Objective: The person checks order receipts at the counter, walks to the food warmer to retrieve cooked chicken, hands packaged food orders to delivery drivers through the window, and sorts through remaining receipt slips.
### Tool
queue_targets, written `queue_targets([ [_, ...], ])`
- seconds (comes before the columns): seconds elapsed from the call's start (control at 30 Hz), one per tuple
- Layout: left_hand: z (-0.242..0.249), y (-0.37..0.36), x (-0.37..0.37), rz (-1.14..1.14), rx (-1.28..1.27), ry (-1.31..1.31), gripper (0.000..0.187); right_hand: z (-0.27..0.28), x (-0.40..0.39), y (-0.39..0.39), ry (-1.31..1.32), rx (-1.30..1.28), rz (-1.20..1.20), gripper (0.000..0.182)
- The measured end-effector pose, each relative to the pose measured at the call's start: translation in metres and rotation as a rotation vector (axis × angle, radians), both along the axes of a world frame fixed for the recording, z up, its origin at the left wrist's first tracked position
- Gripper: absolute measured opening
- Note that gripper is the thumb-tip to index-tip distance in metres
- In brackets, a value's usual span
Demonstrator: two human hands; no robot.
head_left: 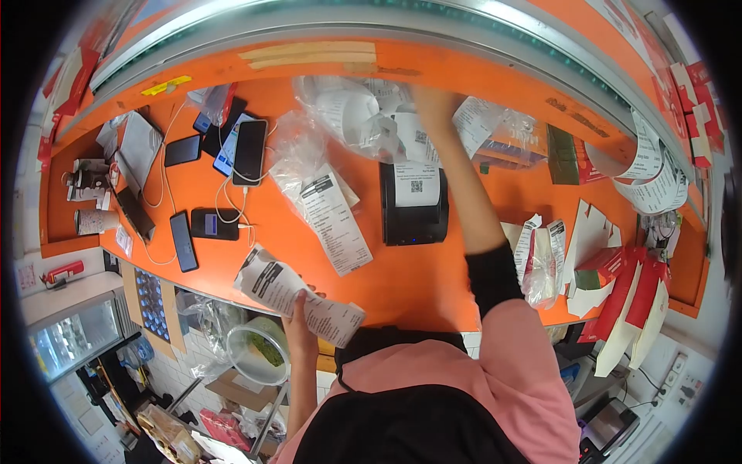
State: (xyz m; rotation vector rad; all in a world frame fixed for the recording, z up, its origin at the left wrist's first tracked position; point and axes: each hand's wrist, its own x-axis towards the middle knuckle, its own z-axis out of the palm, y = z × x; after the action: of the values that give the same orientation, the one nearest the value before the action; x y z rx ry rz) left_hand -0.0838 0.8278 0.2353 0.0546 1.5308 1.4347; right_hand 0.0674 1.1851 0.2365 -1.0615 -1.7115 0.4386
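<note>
A long printed receipt [328,315] is in my left hand [298,317], whose fingers are closed on it near the counter's front edge. My right arm stretches forward past the black receipt printer [415,229]. Only part of my right hand [434,100] shows, because the overhead shelf edge cuts off its fingers. Around it are curled paper slips [349,108] and clear plastic bags. From the printer comes a paper strip with a square code [417,189]. Left of the printer, another receipt [332,220] lies on a clear plastic bag [296,147].
Several phones, one a black phone [250,151], lie with white cables on the orange counter [309,259]. To the right are wrapped packets [541,255] and red-and-white cartons [634,290]. The shelf edge [433,66] overhangs the far side. A plastic tub [259,354] stands below left.
</note>
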Motion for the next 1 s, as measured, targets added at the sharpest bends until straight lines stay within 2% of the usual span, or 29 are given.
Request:
queue_targets([
  [0.07,-0.001,-0.002,-0.003,0.048,0.003,-0.003,0.039,-0.058,-0.016,0.032,-0.26,-0.094,0.135,0.024],
  [0.1,-0.002,-0.002,-0.003,0.055,0.004,-0.016,0.04,-0.069,-0.025,0.034,-0.383,-0.157,0.235,0.029],
  [0.17,-0.004,-0.003,-0.004,0.042,-0.011,-0.037,0.04,-0.082,-0.024,0.016,-0.518,0.01,0.227,0.035],
  [0.23,-0.007,-0.002,-0.003,0.037,-0.033,-0.067,0.04,-0.066,-0.013,0.022,-0.49,-0.105,0.367,0.036],
  [0.3,-0.008,0.002,-0.002,0.018,-0.038,-0.085,0.04,-0.044,-0.004,0.018,-0.362,-0.349,0.374,0.036],
  [0.33,-0.009,0.002,-0.001,0.007,-0.044,-0.094,0.04,-0.03,0.005,0.011,-0.367,-0.354,0.366,0.036],
  [0.4,-0.008,0.008,0.0,-0.024,-0.044,-0.109,0.04,0.001,0.031,-0.007,-0.429,-0.188,0.189,0.032],
  [0.47,-0.009,0.013,-0.001,-0.05,-0.036,-0.115,0.04,0.016,0.061,-0.019,-0.082,-0.212,0.223,0.03],
  [0.53,-0.011,0.017,-0.003,-0.043,-0.027,-0.143,0.04,0.002,0.102,-0.015,-0.215,-0.315,-0.043,0.032],
  [0.57,-0.009,0.021,-0.002,-0.05,-0.025,-0.141,0.04,-0.011,0.127,-0.016,-0.213,-0.314,-0.05,0.032],
  [0.63,-0.004,0.027,-0.001,-0.073,-0.005,-0.093,0.04,-0.036,0.168,-0.019,-0.684,-0.077,-0.202,0.035],
  [0.83,-0.001,0.028,0.004,-0.112,-0.038,-0.057,0.04,-0.034,0.203,-0.058,-0.814,-0.126,0.014,0.043],
  [1.0,-0.002,0.023,0.013,-0.15,-0.043,-0.047,0.039,-0.026,0.207,-0.077,-0.887,-0.119,0.016,0.043],
])
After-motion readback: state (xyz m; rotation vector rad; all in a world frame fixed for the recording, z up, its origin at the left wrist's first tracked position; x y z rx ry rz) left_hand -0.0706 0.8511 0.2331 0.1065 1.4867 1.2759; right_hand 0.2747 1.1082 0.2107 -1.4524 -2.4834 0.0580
